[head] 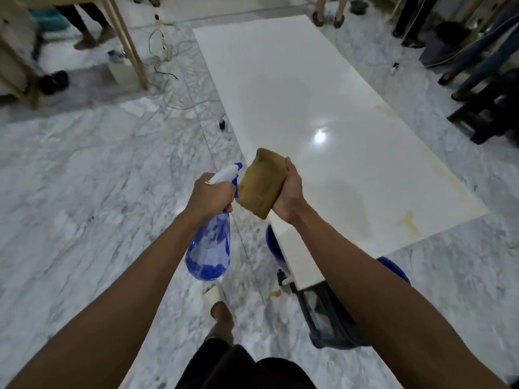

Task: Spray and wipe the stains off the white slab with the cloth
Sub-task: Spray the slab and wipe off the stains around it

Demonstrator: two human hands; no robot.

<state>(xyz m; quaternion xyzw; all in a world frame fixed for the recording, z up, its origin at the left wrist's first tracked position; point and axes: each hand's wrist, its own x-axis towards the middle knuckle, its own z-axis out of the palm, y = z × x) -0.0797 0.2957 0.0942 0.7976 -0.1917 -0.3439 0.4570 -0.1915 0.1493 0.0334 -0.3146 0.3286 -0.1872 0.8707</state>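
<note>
Overall light: dim, cool, dark vignetting at the corners.
Glare: one bright spot reflected on the white slab (320,135), implying an overhead source.
Shadows: soft, diffuse.
Focus: slight softness throughout; far edges blurred.
Distortion: wide-angle bending noted toward the borders.

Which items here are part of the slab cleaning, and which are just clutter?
Job: spray bottle in left hand; brown cloth in right hand; white slab; yellow stains.
Clutter: floor cables; wooden frame; dark stool.

The white slab (295,88), stained yellowish near its right edge, rests above the grey marble floor (84,178).
</note>
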